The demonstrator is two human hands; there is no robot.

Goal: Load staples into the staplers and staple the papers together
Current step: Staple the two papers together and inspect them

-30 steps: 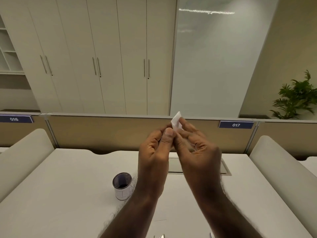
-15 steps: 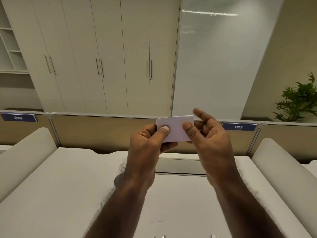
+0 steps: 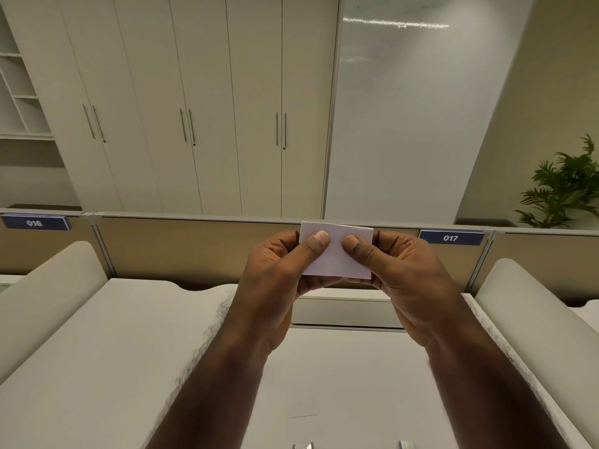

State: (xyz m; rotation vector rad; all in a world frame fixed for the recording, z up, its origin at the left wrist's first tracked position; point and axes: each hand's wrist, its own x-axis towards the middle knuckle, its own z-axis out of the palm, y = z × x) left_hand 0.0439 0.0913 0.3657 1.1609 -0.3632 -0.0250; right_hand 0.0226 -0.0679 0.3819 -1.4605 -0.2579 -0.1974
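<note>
While both thumbs pin the small white paper (image 3: 337, 257) chest-high above the desk (image 3: 97, 351), left hand (image 3: 275, 280) and right hand (image 3: 405, 280) pinch opposite edges; uneven pressure risks sheets slipping out of alignment before stapling.

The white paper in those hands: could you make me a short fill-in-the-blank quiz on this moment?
1. The paper is pinched by ____ hands.
2. Both ____ press on its near face.
3. The sign beside the right hand reads ____.
4. The left hand holds the paper above the ____.

Missing words: both; thumbs; 017; desk
</note>
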